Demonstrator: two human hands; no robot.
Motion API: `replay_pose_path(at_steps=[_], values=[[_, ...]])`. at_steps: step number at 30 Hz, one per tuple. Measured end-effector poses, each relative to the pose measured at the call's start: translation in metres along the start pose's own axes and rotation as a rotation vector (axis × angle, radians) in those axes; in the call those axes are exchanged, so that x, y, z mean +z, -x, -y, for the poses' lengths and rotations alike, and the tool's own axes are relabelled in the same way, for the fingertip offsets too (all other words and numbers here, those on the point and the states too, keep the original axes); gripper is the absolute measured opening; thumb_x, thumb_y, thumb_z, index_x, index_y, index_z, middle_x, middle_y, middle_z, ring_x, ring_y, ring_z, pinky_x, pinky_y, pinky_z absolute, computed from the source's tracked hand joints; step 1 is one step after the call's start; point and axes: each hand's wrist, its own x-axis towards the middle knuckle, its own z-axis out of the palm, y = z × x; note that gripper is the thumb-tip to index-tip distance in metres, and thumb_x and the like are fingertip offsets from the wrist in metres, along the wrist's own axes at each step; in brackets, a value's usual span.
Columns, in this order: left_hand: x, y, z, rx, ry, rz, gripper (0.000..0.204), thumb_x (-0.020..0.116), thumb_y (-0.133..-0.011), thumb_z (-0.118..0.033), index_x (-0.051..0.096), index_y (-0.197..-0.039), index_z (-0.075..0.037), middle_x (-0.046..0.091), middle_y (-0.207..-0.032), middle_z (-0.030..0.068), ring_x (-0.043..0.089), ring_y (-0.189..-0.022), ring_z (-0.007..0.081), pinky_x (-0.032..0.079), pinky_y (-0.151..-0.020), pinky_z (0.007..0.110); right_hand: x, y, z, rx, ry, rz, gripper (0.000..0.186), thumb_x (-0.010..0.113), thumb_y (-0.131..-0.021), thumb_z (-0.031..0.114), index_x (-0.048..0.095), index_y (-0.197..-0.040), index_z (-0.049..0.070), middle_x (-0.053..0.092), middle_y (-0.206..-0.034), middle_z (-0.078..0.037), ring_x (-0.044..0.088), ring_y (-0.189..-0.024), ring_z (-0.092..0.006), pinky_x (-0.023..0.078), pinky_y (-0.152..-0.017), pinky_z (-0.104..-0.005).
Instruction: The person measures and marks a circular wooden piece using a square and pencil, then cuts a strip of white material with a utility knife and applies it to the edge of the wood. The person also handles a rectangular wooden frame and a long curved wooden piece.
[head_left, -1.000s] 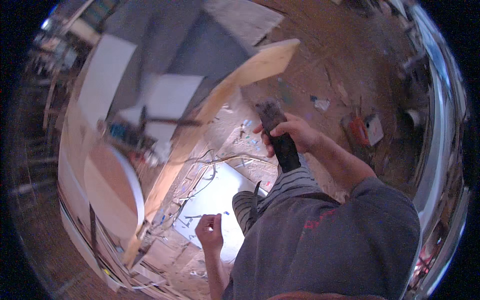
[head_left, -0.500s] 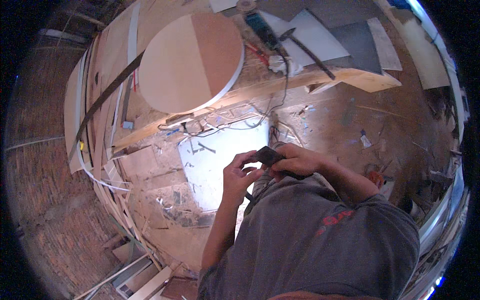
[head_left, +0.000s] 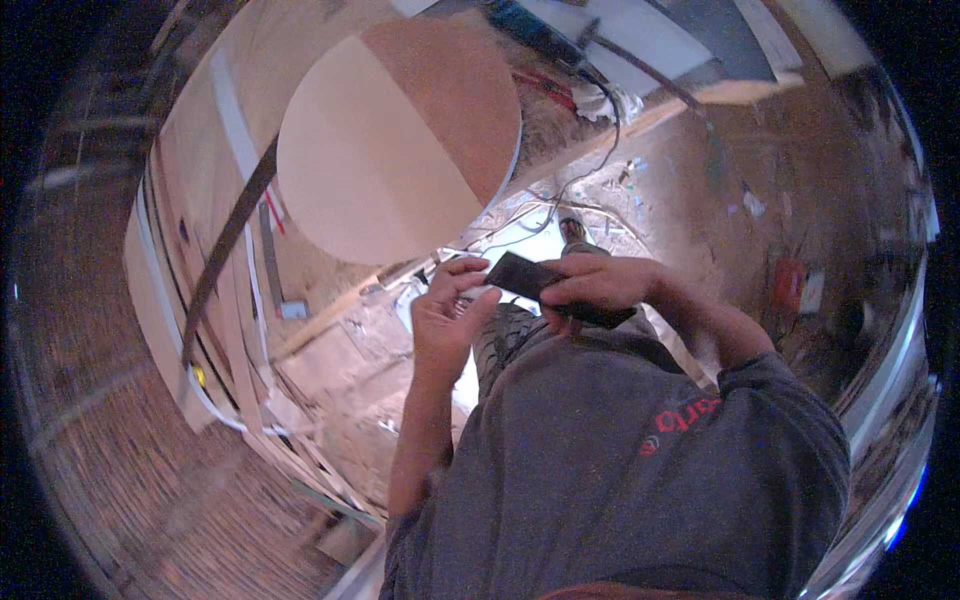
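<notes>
My right hand (head_left: 600, 283) is closed round a dark, flat, rectangular case (head_left: 524, 276), held in front of my waist. At the case's left end is my left hand (head_left: 447, 312), fingers bent and thumb apart from them, with the tips at the case's edges. Whether the case is a wallet or a phone cover cannot be made out. A further dark part (head_left: 600, 314) shows below my right hand.
Ahead stands a workbench with a round two-tone board (head_left: 375, 150), a long dark strip (head_left: 232, 225), a power tool (head_left: 530, 28) with a cord, and a hammer (head_left: 645, 65). Below are a pale panel (head_left: 465, 385) and scraps on the floor. Wood strips (head_left: 222, 300) lie at left.
The view has turned and shifted, so the bench and round board sit lower and nearer my hands. The dark case now lies more lengthwise between my hands, its left end by my left fingertips.
</notes>
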Motion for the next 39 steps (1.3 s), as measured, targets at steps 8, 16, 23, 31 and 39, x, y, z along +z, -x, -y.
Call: replay_pose_path(at_steps=[8, 16, 23, 31, 39], values=[[-0.16, -0.117, -0.021, 0.337, -0.772, 0.058, 0.037, 0.079, -0.095, -0.02, 0.071, -0.121, 0.003, 0.071, -0.123, 0.0162, 0.066, -0.117, 0.0281, 0.049, -0.106, 0.041, 0.075, -0.076, -0.11, -0.272, -0.706, -1.079, 0.043, 0.051, -0.109, 0.047, 0.065, -0.102, 0.006, 0.062, -0.074, -0.002, 0.057, -0.059, -0.0117, 0.046, -0.054, -0.0254], [-0.104, -0.264, 0.018, 0.837, -1.032, 0.404, 0.061, 0.071, -0.101, -0.033, 0.057, -0.14, 0.012, 0.057, -0.141, 0.0341, 0.054, -0.135, 0.0453, 0.043, -0.116, 0.05, 0.147, -0.212, -0.157, -0.485, -0.174, -1.576, 0.055, 0.049, -0.111, 0.025, 0.04, -0.164, 0.013, 0.065, -0.127, -0.007, 0.058, -0.104, -0.0156, 0.047, -0.093, -0.0275], [-0.096, -0.321, 0.099, 1.012, -1.359, 0.435, 0.082, 0.062, -0.104, -0.048, 0.04, -0.154, 0.013, 0.035, -0.161, 0.036, 0.033, -0.151, 0.0477, 0.03, -0.125, 0.055, 0.15, -0.292, -0.116, -0.607, -0.507, -1.587, 0.064, 0.049, -0.112, 0.04, 0.034, -0.164, 0.005, 0.048, -0.157, -0.027, 0.044, -0.148, -0.0327, 0.033, -0.122, -0.0424], [-0.078, -0.312, 0.099, 0.916, -1.292, 0.456, 0.091, 0.05, -0.104, -0.061, 0.037, -0.156, 0.012, 0.032, -0.163, 0.0352, 0.032, -0.152, 0.0465, 0.028, -0.126, 0.053, 0.142, -0.342, -0.089, -0.767, -0.627, -1.73, 0.067, 0.051, -0.111, 0.045, 0.036, -0.162, 0.004, 0.051, -0.149, -0.027, 0.051, -0.138, -0.0366, 0.039, -0.115, -0.0454], [-0.074, -0.306, 0.094, 0.898, -1.307, 0.472, 0.094, 0.045, -0.104, -0.065, 0.036, -0.157, 0.012, 0.03, -0.164, 0.0362, 0.029, -0.154, 0.0461, 0.028, -0.126, 0.051, 0.133, -0.362, -0.076, -0.783, -0.697, -1.869, 0.062, 0.053, -0.11, 0.042, 0.041, -0.159, 0.006, 0.059, -0.137, -0.03, 0.057, -0.13, -0.0402, 0.043, -0.112, -0.0463]])
